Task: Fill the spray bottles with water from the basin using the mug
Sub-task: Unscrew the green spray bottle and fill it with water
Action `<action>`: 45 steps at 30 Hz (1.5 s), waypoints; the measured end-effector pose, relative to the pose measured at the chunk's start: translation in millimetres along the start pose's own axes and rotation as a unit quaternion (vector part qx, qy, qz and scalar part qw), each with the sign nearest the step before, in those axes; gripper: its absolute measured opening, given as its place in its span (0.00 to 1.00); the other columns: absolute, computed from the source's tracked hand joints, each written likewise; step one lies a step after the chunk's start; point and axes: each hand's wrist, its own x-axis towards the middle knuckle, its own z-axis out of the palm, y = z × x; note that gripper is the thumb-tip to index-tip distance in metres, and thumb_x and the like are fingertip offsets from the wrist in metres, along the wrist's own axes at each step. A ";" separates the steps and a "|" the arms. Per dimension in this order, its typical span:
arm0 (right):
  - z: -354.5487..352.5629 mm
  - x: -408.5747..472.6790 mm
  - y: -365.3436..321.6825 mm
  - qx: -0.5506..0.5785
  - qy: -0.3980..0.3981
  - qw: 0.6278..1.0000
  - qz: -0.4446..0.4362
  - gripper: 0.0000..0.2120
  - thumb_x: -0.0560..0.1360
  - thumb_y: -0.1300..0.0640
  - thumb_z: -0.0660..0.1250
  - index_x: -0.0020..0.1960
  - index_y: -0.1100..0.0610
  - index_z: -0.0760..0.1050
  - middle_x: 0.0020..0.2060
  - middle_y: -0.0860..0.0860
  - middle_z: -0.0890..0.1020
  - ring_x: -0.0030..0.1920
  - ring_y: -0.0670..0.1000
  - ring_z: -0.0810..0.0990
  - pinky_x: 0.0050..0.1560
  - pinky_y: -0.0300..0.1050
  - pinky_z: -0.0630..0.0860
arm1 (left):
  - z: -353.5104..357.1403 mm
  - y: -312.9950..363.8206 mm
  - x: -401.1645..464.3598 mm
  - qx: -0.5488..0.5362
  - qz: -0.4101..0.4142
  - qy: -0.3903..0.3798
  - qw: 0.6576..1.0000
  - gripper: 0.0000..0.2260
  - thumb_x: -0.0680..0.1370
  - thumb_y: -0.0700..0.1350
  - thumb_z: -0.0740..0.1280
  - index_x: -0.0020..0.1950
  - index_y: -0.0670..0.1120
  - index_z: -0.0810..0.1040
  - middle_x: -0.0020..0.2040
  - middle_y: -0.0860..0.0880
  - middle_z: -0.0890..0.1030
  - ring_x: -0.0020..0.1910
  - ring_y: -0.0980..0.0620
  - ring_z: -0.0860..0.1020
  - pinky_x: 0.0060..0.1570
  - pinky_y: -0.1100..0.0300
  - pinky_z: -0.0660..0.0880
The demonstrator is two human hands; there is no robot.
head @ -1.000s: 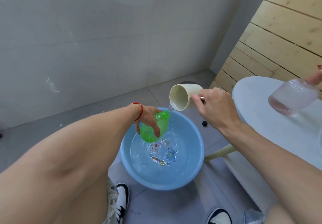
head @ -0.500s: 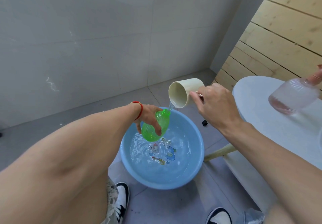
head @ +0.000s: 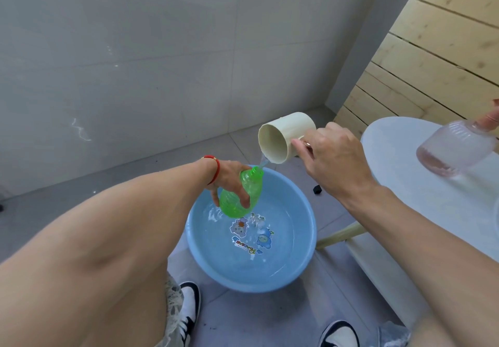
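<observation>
L hand [head: 229, 176] wrapped round the green bottle [head: 241, 194], held tilted over the blue basin [head: 307, 228] w/ its open neck up under the mug [head: 283, 137]. R hand [head: 332, 157] grips the mug handle, mug tipped on its side, thin stream of water running from its rim into the bottle neck. Basin sits on the floor w/ water in it. Pink bottle [head: 456, 148] on the white table [head: 405, 184] to the right
</observation>
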 end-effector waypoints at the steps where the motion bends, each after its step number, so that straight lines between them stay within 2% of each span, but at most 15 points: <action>1: 0.7 -0.2 -0.3 -0.002 -0.001 1.000 -0.003 0.19 0.79 0.53 0.68 0.33 0.59 0.71 0.26 0.56 0.74 0.33 0.55 0.61 0.33 0.48 0.62 | 0.2 -0.1 0.2 -0.001 0.002 -0.001 1.000 0.36 0.64 0.40 0.84 0.67 0.56 0.73 0.65 0.47 0.77 0.66 0.38 0.75 0.45 0.35 0.84; 4: 0.6 0.3 -0.6 -0.009 -0.002 1.000 -0.011 0.19 0.79 0.52 0.66 0.33 0.59 0.71 0.26 0.56 0.74 0.34 0.55 0.62 0.33 0.49 0.62 | 0.2 -0.3 -0.1 -0.002 0.001 -0.005 1.000 0.36 0.63 0.40 0.85 0.66 0.57 0.74 0.65 0.48 0.77 0.66 0.38 0.75 0.44 0.35 0.83; 10: 0.0 1.8 -1.5 -0.025 -0.003 0.999 -0.033 0.19 0.80 0.52 0.65 0.33 0.59 0.71 0.26 0.56 0.74 0.34 0.55 0.63 0.33 0.50 0.65 | 0.2 -0.5 -0.8 -0.004 -0.001 -0.003 1.000 0.41 0.62 0.40 0.85 0.72 0.55 0.72 0.66 0.47 0.76 0.67 0.37 0.74 0.43 0.35 0.84; 17: 1.6 2.5 -1.8 -0.045 0.008 0.997 -0.055 0.19 0.81 0.52 0.65 0.34 0.59 0.71 0.27 0.56 0.74 0.35 0.55 0.62 0.33 0.50 0.62 | -0.5 -0.4 -1.9 -0.007 -0.004 -0.007 1.000 0.45 0.62 0.40 0.85 0.75 0.55 0.70 0.68 0.47 0.75 0.68 0.36 0.74 0.44 0.34 0.83; 23: 2.8 3.3 -2.1 -0.056 0.022 0.994 -0.086 0.20 0.82 0.53 0.65 0.34 0.59 0.71 0.28 0.55 0.75 0.34 0.57 0.68 0.33 0.52 0.66 | 0.1 2.2 -2.9 -0.008 0.007 -0.010 1.000 0.35 0.65 0.39 0.84 0.66 0.57 0.73 0.64 0.48 0.78 0.64 0.39 0.76 0.45 0.34 0.83; 27: 1.5 5.6 -3.1 -0.072 0.033 0.991 -0.110 0.20 0.83 0.53 0.65 0.34 0.58 0.70 0.28 0.55 0.75 0.34 0.58 0.69 0.33 0.52 0.65 | 0.0 2.2 -3.7 -0.014 0.012 -0.005 1.000 0.36 0.65 0.39 0.84 0.68 0.56 0.74 0.63 0.48 0.78 0.64 0.39 0.77 0.46 0.33 0.83; 31: -1.7 6.6 -4.0 -0.085 0.036 0.986 -0.137 0.19 0.83 0.54 0.64 0.35 0.59 0.72 0.29 0.55 0.75 0.34 0.59 0.71 0.33 0.52 0.67 | -0.3 2.6 -4.4 -0.021 0.029 0.001 0.999 0.33 0.66 0.38 0.83 0.64 0.58 0.74 0.61 0.50 0.79 0.63 0.40 0.78 0.47 0.33 0.83; 36: -4.0 7.3 -8.3 -0.092 0.055 0.980 -0.166 0.19 0.84 0.54 0.64 0.35 0.59 0.72 0.30 0.55 0.74 0.34 0.59 0.71 0.34 0.52 0.67 | -1.9 3.2 -5.6 -0.021 0.049 0.019 0.998 0.33 0.65 0.39 0.84 0.64 0.59 0.75 0.60 0.50 0.79 0.62 0.42 0.79 0.46 0.36 0.84; 38: -2.9 5.2 -9.3 -0.059 0.032 0.992 -0.109 0.19 0.83 0.54 0.65 0.35 0.59 0.73 0.30 0.55 0.75 0.34 0.58 0.71 0.34 0.52 0.66 | -3.1 2.6 -5.1 -0.026 0.056 0.033 0.998 0.36 0.64 0.41 0.85 0.67 0.59 0.75 0.61 0.50 0.79 0.62 0.41 0.79 0.46 0.36 0.84; 40: 3.0 1.1 -9.8 -0.019 -0.045 0.999 0.019 0.20 0.83 0.51 0.64 0.35 0.59 0.76 0.30 0.55 0.76 0.35 0.58 0.71 0.34 0.50 0.64 | -4.6 1.9 -5.8 -0.016 0.066 0.050 0.996 0.40 0.63 0.42 0.85 0.70 0.59 0.73 0.62 0.50 0.78 0.62 0.40 0.78 0.44 0.38 0.85; 41: 9.9 -2.7 -7.3 0.006 -0.097 0.990 0.102 0.21 0.83 0.49 0.63 0.35 0.58 0.75 0.30 0.56 0.76 0.36 0.59 0.72 0.34 0.49 0.63 | -5.3 1.3 -6.8 -0.010 0.073 0.060 0.995 0.39 0.63 0.43 0.85 0.70 0.59 0.74 0.61 0.50 0.78 0.61 0.40 0.78 0.44 0.38 0.85; 43: 27.1 -13.7 0.1 0.069 -0.188 0.947 0.253 0.23 0.83 0.45 0.59 0.34 0.57 0.71 0.33 0.58 0.78 0.38 0.61 0.75 0.35 0.48 0.64 | -7.5 -1.6 -7.9 -0.004 0.084 0.072 0.994 0.35 0.64 0.42 0.84 0.65 0.60 0.74 0.59 0.51 0.78 0.60 0.41 0.79 0.43 0.39 0.85; 45: 50.6 -31.2 8.9 0.126 -0.283 0.886 0.344 0.21 0.82 0.48 0.58 0.38 0.59 0.76 0.39 0.61 0.82 0.42 0.63 0.79 0.37 0.48 0.68 | -10.4 -5.2 -9.2 -0.013 0.088 0.079 0.993 0.32 0.64 0.41 0.84 0.61 0.60 0.75 0.58 0.51 0.79 0.59 0.42 0.80 0.41 0.42 0.85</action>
